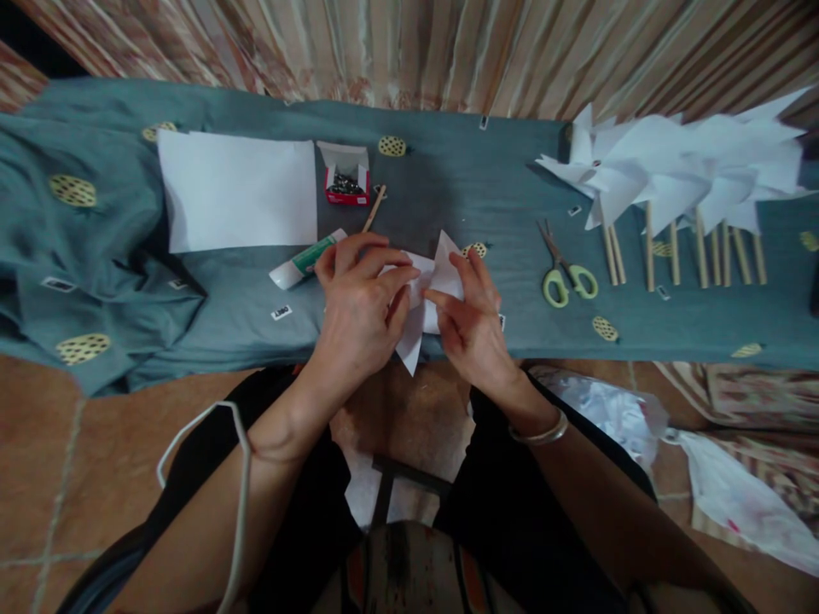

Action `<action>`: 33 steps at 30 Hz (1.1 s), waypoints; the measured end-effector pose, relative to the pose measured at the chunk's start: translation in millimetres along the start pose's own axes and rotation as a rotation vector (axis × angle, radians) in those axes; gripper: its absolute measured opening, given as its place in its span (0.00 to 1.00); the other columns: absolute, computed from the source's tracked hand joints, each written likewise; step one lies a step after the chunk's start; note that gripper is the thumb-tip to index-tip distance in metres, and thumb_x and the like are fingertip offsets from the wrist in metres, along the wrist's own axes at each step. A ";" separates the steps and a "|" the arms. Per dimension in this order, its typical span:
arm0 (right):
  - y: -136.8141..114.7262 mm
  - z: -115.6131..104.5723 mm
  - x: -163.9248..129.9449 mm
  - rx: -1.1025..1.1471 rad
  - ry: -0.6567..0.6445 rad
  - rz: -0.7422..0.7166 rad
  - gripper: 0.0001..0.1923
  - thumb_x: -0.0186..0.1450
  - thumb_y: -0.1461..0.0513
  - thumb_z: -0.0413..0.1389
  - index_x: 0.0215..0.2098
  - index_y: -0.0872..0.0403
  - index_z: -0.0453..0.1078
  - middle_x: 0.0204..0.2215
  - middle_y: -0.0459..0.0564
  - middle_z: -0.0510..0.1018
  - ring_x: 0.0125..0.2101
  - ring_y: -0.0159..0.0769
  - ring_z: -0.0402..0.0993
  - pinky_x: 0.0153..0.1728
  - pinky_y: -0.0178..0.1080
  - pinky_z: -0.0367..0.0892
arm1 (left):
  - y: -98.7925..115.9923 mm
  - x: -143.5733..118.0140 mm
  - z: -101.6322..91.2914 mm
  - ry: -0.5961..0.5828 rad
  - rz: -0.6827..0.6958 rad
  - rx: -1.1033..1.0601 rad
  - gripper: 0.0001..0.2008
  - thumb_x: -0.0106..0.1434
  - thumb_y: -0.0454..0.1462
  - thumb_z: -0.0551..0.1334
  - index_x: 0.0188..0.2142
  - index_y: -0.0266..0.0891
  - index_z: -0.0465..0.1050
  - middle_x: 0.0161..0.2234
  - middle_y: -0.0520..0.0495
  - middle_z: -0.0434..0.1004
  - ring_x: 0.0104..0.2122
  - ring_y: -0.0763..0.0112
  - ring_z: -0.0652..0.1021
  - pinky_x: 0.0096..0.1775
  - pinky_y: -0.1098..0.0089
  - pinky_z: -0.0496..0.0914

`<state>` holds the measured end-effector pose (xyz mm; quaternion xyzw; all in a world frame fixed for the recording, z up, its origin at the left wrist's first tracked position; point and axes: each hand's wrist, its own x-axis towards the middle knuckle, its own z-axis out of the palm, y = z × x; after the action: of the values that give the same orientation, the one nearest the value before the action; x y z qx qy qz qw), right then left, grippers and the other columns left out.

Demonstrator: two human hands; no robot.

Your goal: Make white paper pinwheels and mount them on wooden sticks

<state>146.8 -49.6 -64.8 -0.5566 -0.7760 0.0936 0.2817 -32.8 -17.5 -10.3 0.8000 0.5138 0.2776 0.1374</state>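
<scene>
Between my hands, at the front edge of the cloth-covered table, is a white paper pinwheel (pixel 413 337) with pointed blades, some of them folded toward its middle. My left hand (pixel 362 303) pinches the paper from the left, its fingers closed near the centre. From the right, my right hand (pixel 470 315) grips a blade, with the index finger pressed close to the centre. My fingers hide part of the folds. Just beyond my left hand lie a green and white glue stick (pixel 307 260) and a thin wooden stick (pixel 374 209).
A stack of white paper (pixel 240 192) lies at the left, beside an open red box (pixel 347 183) of small dark metal pieces. Green-handled scissors (pixel 563 273) rest to the right. Several finished pinwheels (pixel 684 175) on sticks are piled at the far right. Plastic bags (pixel 742 486) sit on the floor.
</scene>
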 end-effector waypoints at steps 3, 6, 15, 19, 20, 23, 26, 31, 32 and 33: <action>-1.4 -2.5 3.0 0.013 0.031 0.012 0.19 0.69 0.65 0.47 0.54 0.41 0.70 0.67 0.43 0.56 0.70 0.52 0.43 0.63 0.60 0.55 | -1.7 1.1 0.0 0.001 -0.009 -0.018 0.08 0.65 0.36 0.58 0.41 0.51 0.75 0.46 0.53 0.79 0.56 0.54 0.70 0.58 0.46 0.57; -1.5 -10.1 4.0 0.004 0.039 -0.015 0.21 0.69 0.65 0.47 0.55 0.38 0.68 0.68 0.40 0.55 0.70 0.51 0.41 0.64 0.62 0.52 | -3.4 1.9 -2.0 0.040 0.001 -0.012 0.08 0.65 0.37 0.58 0.39 0.51 0.75 0.46 0.55 0.80 0.56 0.55 0.70 0.57 0.47 0.58; 0.9 -17.6 0.6 -0.007 -0.024 -0.041 0.18 0.68 0.64 0.49 0.50 0.38 0.71 0.68 0.36 0.54 0.70 0.56 0.40 0.62 0.66 0.51 | -2.2 1.8 -5.4 0.031 -0.036 -0.007 0.08 0.66 0.39 0.58 0.40 0.53 0.75 0.45 0.54 0.79 0.57 0.54 0.69 0.59 0.46 0.58; 2.0 -14.3 1.4 -0.023 -0.042 -0.040 0.20 0.69 0.63 0.48 0.54 0.35 0.68 0.67 0.37 0.58 0.70 0.54 0.41 0.62 0.67 0.53 | -0.3 2.0 -7.0 0.006 -0.061 -0.021 0.09 0.65 0.38 0.58 0.41 0.55 0.75 0.46 0.54 0.79 0.58 0.54 0.68 0.60 0.44 0.57; 2.0 -13.6 1.8 -0.026 -0.045 -0.040 0.20 0.69 0.63 0.48 0.54 0.34 0.67 0.67 0.37 0.58 0.70 0.53 0.41 0.62 0.67 0.53 | 0.1 1.9 -7.7 0.002 -0.064 -0.025 0.09 0.65 0.38 0.58 0.41 0.55 0.75 0.46 0.54 0.78 0.58 0.53 0.68 0.60 0.44 0.57; 1.6 -11.6 4.1 -0.005 -0.064 -0.033 0.20 0.70 0.63 0.46 0.55 0.35 0.67 0.66 0.38 0.60 0.70 0.53 0.40 0.62 0.67 0.52 | 0.6 1.3 -11.0 0.012 -0.049 -0.012 0.09 0.66 0.38 0.58 0.41 0.54 0.75 0.46 0.55 0.79 0.58 0.55 0.69 0.59 0.45 0.59; 1.5 -8.9 7.0 -0.001 -0.087 -0.027 0.19 0.70 0.64 0.45 0.51 0.38 0.70 0.65 0.40 0.62 0.70 0.52 0.41 0.63 0.65 0.51 | -0.1 1.0 -15.5 0.046 -0.016 0.029 0.09 0.66 0.37 0.59 0.42 0.50 0.76 0.46 0.53 0.80 0.56 0.56 0.70 0.58 0.46 0.62; 5.5 -4.4 7.2 -0.047 -0.053 -0.054 0.16 0.70 0.64 0.45 0.44 0.45 0.74 0.62 0.46 0.67 0.69 0.49 0.46 0.61 0.61 0.56 | -2.5 2.2 -18.5 0.083 0.008 0.059 0.09 0.66 0.35 0.60 0.44 0.45 0.77 0.47 0.51 0.80 0.56 0.56 0.70 0.57 0.47 0.63; 6.6 -4.1 6.5 -0.048 -0.043 -0.054 0.16 0.70 0.65 0.45 0.43 0.46 0.74 0.62 0.47 0.67 0.69 0.49 0.47 0.61 0.60 0.57 | -3.0 2.6 -18.0 0.078 0.001 0.057 0.09 0.66 0.36 0.59 0.44 0.46 0.76 0.47 0.52 0.80 0.57 0.57 0.70 0.57 0.48 0.63; 7.7 -4.2 5.8 -0.046 -0.035 -0.050 0.16 0.69 0.65 0.46 0.42 0.46 0.75 0.62 0.47 0.67 0.69 0.49 0.47 0.61 0.60 0.57 | -3.4 2.8 -17.2 0.077 -0.009 0.051 0.09 0.67 0.36 0.59 0.43 0.47 0.76 0.47 0.54 0.80 0.57 0.57 0.70 0.57 0.48 0.63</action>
<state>154.0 -42.2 -63.0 -0.5418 -0.7963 0.0783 0.2573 -44.5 -14.6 2.8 0.7896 0.5294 0.2942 0.0986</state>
